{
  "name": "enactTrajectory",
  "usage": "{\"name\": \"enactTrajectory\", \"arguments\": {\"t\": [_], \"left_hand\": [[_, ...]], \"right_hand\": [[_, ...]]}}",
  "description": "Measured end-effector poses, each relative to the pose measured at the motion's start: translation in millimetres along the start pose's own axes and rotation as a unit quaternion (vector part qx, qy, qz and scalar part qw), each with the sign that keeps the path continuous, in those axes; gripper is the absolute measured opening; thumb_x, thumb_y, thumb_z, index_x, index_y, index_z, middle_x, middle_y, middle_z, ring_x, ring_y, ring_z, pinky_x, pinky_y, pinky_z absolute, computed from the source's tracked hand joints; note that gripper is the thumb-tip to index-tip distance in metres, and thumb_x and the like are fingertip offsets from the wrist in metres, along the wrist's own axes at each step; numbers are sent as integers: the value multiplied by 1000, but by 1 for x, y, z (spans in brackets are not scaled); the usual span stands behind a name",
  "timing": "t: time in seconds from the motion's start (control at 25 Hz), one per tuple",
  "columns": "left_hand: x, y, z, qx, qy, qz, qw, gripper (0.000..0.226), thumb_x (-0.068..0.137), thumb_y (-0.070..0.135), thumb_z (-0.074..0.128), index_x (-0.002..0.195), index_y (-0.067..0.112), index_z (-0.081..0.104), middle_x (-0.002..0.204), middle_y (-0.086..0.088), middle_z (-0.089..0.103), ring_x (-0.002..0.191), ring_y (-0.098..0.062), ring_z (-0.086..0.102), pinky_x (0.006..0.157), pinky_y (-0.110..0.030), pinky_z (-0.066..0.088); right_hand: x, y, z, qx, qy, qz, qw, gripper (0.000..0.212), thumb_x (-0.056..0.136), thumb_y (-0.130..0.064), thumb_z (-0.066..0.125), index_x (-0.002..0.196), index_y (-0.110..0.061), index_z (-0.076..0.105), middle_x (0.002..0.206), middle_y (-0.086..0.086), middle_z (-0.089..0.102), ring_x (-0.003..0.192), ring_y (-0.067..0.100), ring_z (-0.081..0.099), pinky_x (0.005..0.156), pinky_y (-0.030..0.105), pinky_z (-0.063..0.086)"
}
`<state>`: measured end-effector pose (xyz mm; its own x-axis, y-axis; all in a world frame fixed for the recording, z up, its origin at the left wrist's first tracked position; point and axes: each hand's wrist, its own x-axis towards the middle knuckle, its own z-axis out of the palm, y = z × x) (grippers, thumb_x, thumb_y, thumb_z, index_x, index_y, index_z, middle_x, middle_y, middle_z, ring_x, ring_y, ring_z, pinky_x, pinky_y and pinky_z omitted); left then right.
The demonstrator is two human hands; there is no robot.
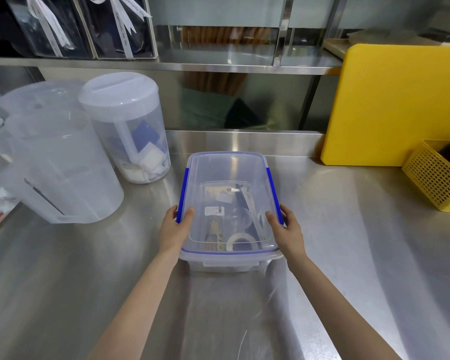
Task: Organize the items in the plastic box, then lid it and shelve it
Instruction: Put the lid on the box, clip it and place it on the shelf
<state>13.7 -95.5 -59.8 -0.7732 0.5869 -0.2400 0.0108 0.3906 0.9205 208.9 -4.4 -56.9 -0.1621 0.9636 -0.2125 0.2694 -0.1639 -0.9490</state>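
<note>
While the plastic box (229, 211) sits on the steel counter (348, 242) with its clear lid (226, 170) on, the left hand (173, 228) grips its left side by the blue latch (181, 194). The right hand (287, 228) grips the right side, thumb on the lid. A tape roll (242, 242) shows inside.

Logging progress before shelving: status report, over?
Left hand, right hand grip clear blue-clipped plastic box sides. Lid on. Counter path unobstructed.

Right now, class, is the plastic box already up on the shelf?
No, the plastic box sits on the steel counter, gripped by the left hand and right hand.
</note>
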Motion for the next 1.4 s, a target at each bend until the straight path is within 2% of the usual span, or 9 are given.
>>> {"name": "enactTrajectory", "arguments": {"t": [0.28,0.4,0.44,0.6,0.76,0.88,0.96,1.04,1.4], "left_hand": [[-16,-13,-4,-89,-55,-54,993,51,84,37,59,127,14,46,123,-11,57,106,-26,56,89,-38,48],[-21,-23,-8,-161,-95,-109,976,50,80,36,64,125,18,49,123,-10,60,112,-29,56,102,-49,43],[-22,-26,-9,-185,-113,-134,967,50,78,36,66,122,20,52,120,-9,62,111,-29,57,103,-50,42],[-27,-35,-15,-247,-174,-201,932,56,71,41,67,122,22,53,107,-4,67,103,-25,60,97,-47,43],[-30,-42,-16,-262,-186,-222,921,62,79,46,57,135,27,37,131,-5,53,126,-29,45,110,-60,23],[-36,-39,-15,-276,-186,-220,917,58,82,44,54,135,28,35,133,-6,50,128,-30,42,109,-63,21],[-39,-38,-15,-282,-184,-216,917,57,83,42,54,135,27,36,134,-8,50,127,-32,42,109,-63,22],[-41,-38,-16,-284,-184,-212,917,59,83,41,55,136,26,36,135,-10,49,127,-33,42,109,-63,23],[-37,-7,-19,-265,-226,-152,925,71,66,45,64,131,27,43,128,-9,57,119,-32,51,100,-65,36]], "right_hand": [[-10,1,-9,44,-107,61,991,58,82,-34,64,132,-20,38,112,-1,57,86,11,58,77,28,49],[-18,4,-16,98,-145,126,976,48,82,-38,62,123,-25,41,97,-7,60,83,12,61,58,24,51],[-20,5,-17,111,-154,145,971,44,83,-39,60,120,-26,41,95,-7,60,83,13,61,58,25,51],[-22,13,-18,158,-180,197,951,41,84,-42,57,118,-24,42,97,-1,60,84,17,60,79,45,47],[-24,19,-17,175,-181,225,941,35,84,-46,55,111,-27,44,97,-1,60,85,18,59,98,57,38],[-27,20,-18,184,-182,226,939,22,84,-46,55,98,-29,51,97,1,61,85,20,60,85,51,46],[-29,19,-18,198,-180,226,937,17,84,-43,57,92,-29,52,96,2,62,85,21,62,66,41,54],[-31,17,-20,203,-171,224,938,16,84,-41,58,92,-29,53,95,3,62,84,22,63,49,35,53],[-26,-15,-32,209,-167,204,942,19,83,-35,60,97,-23,55,91,6,61,83,24,61,46,33,54]]}}
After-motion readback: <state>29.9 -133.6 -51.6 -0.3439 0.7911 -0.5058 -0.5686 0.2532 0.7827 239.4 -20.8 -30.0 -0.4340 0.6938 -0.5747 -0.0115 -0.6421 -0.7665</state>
